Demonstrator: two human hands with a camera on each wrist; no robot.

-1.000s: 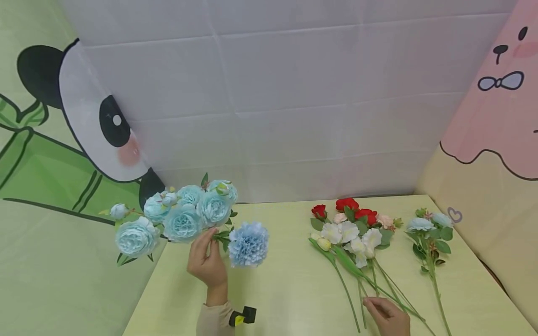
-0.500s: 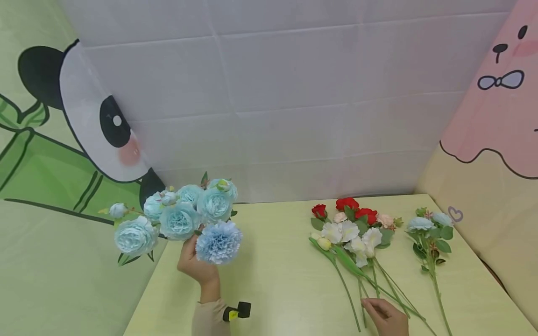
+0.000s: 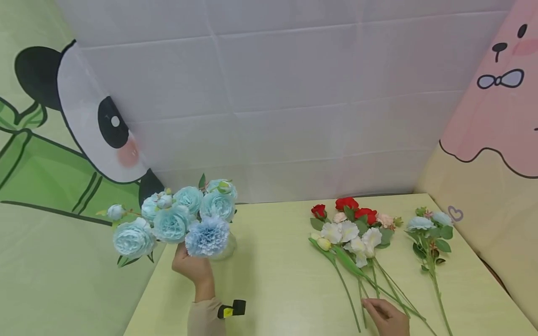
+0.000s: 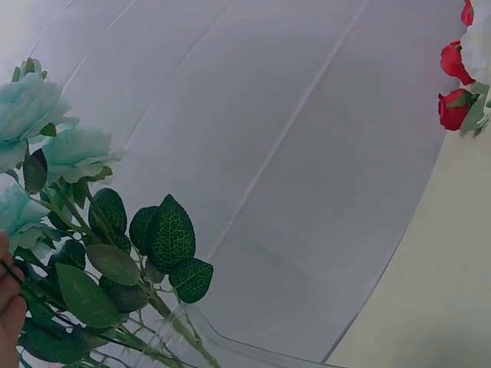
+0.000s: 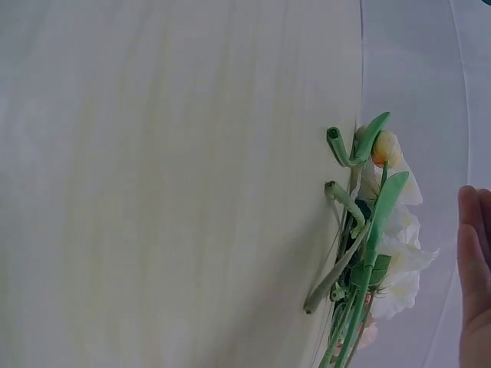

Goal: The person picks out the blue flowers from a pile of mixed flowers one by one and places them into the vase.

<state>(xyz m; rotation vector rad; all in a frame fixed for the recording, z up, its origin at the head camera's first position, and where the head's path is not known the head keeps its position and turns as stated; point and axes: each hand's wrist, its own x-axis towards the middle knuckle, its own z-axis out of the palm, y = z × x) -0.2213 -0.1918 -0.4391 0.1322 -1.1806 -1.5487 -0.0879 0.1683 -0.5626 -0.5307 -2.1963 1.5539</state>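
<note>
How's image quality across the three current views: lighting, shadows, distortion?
Head: fairly even light, soft shadow on the table by the left sleeve; left wrist: dimmer, violet-grey cast, clear vase faint, table edge slightly bowed; right wrist: dim, table grain soft, broad shadow beside the flower stems.

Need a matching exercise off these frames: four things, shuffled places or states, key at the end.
Column 1
1. ruffled blue flower
2. vase
3. red flowers
4. right hand

Column 2
A. see-through, partly hidden in the head view
B. just beyond the white flowers on the table
C. at the bottom edge of the head view
D. held by the left hand

Pairs: 1-D, 2-A, 3-B, 4-C
</note>
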